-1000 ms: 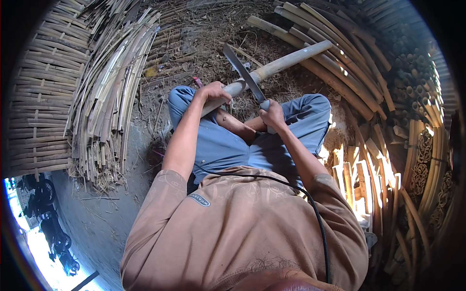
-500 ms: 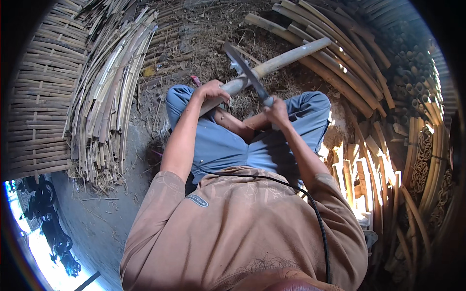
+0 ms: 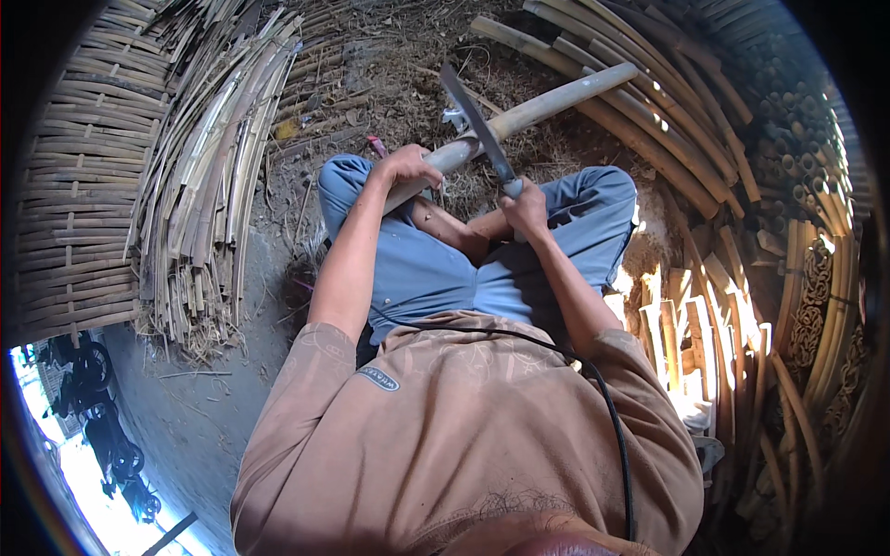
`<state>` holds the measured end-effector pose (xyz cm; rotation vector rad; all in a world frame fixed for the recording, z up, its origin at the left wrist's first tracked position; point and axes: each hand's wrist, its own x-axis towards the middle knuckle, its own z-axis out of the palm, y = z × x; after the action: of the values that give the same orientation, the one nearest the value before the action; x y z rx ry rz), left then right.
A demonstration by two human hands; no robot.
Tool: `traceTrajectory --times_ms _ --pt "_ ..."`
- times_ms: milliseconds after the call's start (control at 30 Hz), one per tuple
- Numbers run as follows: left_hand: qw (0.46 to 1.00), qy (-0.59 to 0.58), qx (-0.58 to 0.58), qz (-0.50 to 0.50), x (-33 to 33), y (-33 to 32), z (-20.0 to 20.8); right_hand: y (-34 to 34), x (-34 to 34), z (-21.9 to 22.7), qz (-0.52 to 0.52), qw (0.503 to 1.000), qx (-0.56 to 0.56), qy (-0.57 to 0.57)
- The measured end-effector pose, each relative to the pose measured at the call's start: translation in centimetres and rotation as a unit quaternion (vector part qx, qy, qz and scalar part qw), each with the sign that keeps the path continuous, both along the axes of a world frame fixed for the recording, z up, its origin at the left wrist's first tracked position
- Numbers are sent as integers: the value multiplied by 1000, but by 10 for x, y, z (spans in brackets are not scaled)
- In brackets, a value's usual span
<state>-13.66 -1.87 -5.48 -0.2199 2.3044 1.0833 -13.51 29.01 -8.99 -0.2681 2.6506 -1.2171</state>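
While seated, my left hand [image 3: 405,167] grips the bamboo pole [image 3: 547,104] shut; my right hand [image 3: 525,209] clasps the knife [image 3: 475,116], blade laid across it.

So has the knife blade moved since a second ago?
Yes. The knife blade now stands steeper across the bamboo pole; its tip has swung toward the far bamboo stack.

The dirt floor [image 3: 199,408] carries a heap of split bamboo strips [image 3: 199,185] at the left, beside a woven bamboo mat [image 3: 74,185]. Dry scraps and shavings [image 3: 399,83] litter the middle. Whole bamboo poles [image 3: 649,102] lie at the right.
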Motion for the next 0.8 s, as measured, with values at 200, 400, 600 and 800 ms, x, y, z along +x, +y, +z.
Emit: traceTrajectory --times_ms 200,400,600,800 --pt "1000 26 -11 3 7 -2 -8 -15 7 10 -58 997 -14 -45" --pt "999 35 -25 7 12 6 -2 -2 12 -14 -71 997 -25 -28" --pt "996 71 -58 -17 19 1 3 -6 12 -32 -145 985 -90 26" --pt "993 103 -57 -16 13 -1 -3 8 -21 -65 -286 945 -144 -64"
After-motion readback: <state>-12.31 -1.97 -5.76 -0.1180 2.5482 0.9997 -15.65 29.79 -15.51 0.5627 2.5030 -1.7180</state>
